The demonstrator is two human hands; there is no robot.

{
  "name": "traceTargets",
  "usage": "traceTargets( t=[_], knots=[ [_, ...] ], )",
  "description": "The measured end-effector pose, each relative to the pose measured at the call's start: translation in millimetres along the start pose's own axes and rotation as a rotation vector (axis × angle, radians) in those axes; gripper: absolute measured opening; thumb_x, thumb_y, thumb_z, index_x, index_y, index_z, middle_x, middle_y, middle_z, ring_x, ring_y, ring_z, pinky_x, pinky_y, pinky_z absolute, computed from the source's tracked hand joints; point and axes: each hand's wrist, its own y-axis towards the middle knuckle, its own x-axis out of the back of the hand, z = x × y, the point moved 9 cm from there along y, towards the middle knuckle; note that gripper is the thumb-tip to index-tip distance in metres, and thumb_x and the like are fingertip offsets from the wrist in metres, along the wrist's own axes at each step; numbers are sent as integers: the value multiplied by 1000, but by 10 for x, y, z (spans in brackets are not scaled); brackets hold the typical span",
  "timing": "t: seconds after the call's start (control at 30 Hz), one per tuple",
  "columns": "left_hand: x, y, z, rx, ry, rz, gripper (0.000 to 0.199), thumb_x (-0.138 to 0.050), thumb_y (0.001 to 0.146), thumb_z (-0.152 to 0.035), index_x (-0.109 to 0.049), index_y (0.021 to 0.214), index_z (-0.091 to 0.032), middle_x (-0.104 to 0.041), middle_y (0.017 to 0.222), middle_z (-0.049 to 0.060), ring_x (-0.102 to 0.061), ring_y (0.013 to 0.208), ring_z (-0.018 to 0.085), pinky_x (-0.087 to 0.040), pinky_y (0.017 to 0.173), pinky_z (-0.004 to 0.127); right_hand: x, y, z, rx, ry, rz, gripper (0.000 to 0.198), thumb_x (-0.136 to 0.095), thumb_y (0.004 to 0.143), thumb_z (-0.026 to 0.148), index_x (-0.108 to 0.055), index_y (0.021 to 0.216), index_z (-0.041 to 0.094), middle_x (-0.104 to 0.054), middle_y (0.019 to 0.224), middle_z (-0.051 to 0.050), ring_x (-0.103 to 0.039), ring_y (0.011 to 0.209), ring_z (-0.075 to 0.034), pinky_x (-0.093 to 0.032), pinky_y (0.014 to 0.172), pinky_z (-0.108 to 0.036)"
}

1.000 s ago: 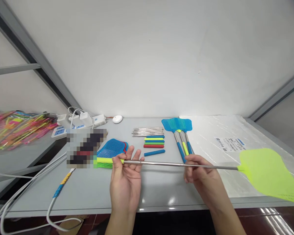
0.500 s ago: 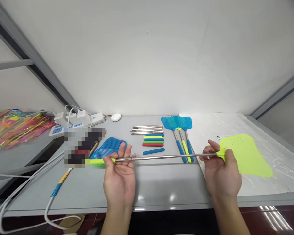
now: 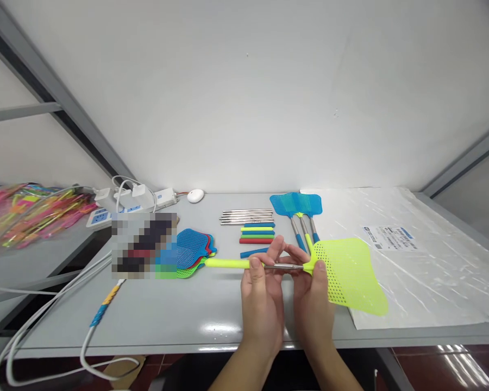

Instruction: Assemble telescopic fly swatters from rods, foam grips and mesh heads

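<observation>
Across both hands lies a yellow-green telescopic fly swatter (image 3: 350, 274), its metal rod collapsed short. My left hand (image 3: 263, 304) pinches the grip end where the handle meets the rod, thumb on top. At the neck of the swatter head, my right hand (image 3: 314, 301) holds on with its thumb pressed over the base. Behind my hands, loose handle tubes (image 3: 256, 235) in blue, yellow, green and red lie in a row, with one blue tube (image 3: 252, 253) nearer me. Several metal rods (image 3: 246, 216) lie beyond them. Three fly swatters (image 3: 296, 205) with blue heads rest side by side behind my right hand.
Left of my hands sits a stack of loose swatter heads (image 3: 191, 247), partly under a blurred patch. A power strip (image 3: 100, 217) with chargers, white cables (image 3: 83, 347) and a bag of colourful items (image 3: 36, 214) are at far left. A white labelled package (image 3: 432, 271) covers the right side.
My hands have come together, and the swatter's extended rod has slid in to a short length. The swatter head moved left with my right hand, the handle right with my left.
</observation>
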Motion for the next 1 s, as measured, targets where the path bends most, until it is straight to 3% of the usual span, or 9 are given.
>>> traceTargets(
  t=[0.13, 0.23, 0.37, 0.47, 0.57, 0.63, 0.8, 0.9, 1.0],
  knots=[
    [163, 118, -68, 44, 223, 47, 28, -54, 93, -43, -64, 101, -18, -59, 132, 13, -58, 118, 24, -50, 83, 30, 70, 124, 76, 29, -89, 24, 46, -42, 94, 55, -69, 110, 22, -68, 114, -6, -61, 103, -22, -45, 89, -34],
    [370, 178, -232, 22, 350, -4, 40, -57, 91, -45, -54, 124, -23, -69, 110, 10, -68, 87, 17, -51, 72, 27, 124, 258, 133, 16, -42, 47, 42, -49, 91, 54, -71, 104, 19, -70, 99, -7, -63, 87, -20, -47, 81, -35],
    [495, 168, -506, -73, 569, -42, 41, -67, 84, -42, -51, 117, -24, -71, 91, 3, -61, 54, 11, -51, 61, 26, 246, 418, 291, 8, 62, 17, 35, -58, 87, 50, -70, 89, 17, -68, 87, -6, -62, 77, -18, -49, 66, -31],
    [322, 97, -499, -71, 906, 103, 31, -71, 79, -38, -61, 103, -22, -70, 88, 3, -58, 55, 11, -46, 55, 23, 277, 428, 461, 42, 45, -5, 28, -62, 86, 47, -67, 87, 19, -63, 85, -2, -59, 74, -15, -49, 64, -29],
    [44, -61, -269, -29, 1123, 324, 19, -62, 85, -38, -66, 92, -20, -63, 67, 0, -53, 59, 12, -41, 57, 22, 129, 320, 565, 63, -105, 83, 26, -62, 87, 45, -64, 100, 22, -59, 87, 1, -59, 74, -13, -51, 77, -31],
    [-71, -186, 2, 129, 1052, 432, 29, -49, 93, -45, -61, 88, -19, -54, 58, -3, -45, 52, 10, -36, 52, 21, -3, 215, 589, 96, -264, 162, 36, -62, 87, 42, -59, 118, 26, -59, 91, 0, -60, 78, -15, -50, 82, -32],
    [-81, -266, 448, 471, 694, 298, 55, -33, 91, -66, -52, 109, -19, -37, 54, -9, -31, 38, 8, -31, 40, 22, 19, 128, 513, 117, -600, 134, 39, -60, 86, 43, -60, 121, 27, -64, 99, -5, -62, 81, -20, -49, 67, -30],
    [-226, -129, 464, 427, 828, 430, 48, -31, 95, -58, -56, 108, -19, -49, 60, -4, -47, 47, 12, -39, 48, 24, 152, 252, 539, 140, -778, 93, 35, -54, 89, 45, -62, 116, 25, -67, 88, -5, -61, 71, -20, -46, 62, -29],
    [-445, 51, 331, 193, 1129, 634, 35, -38, 97, -42, -63, 88, -20, -62, 74, 1, -56, 68, 15, -42, 64, 26, 258, 462, 654, 210, -1007, 55, 38, -48, 91, 44, -62, 120, 23, -69, 87, -6, -62, 73, -22, -44, 66, -31]
  ],
)
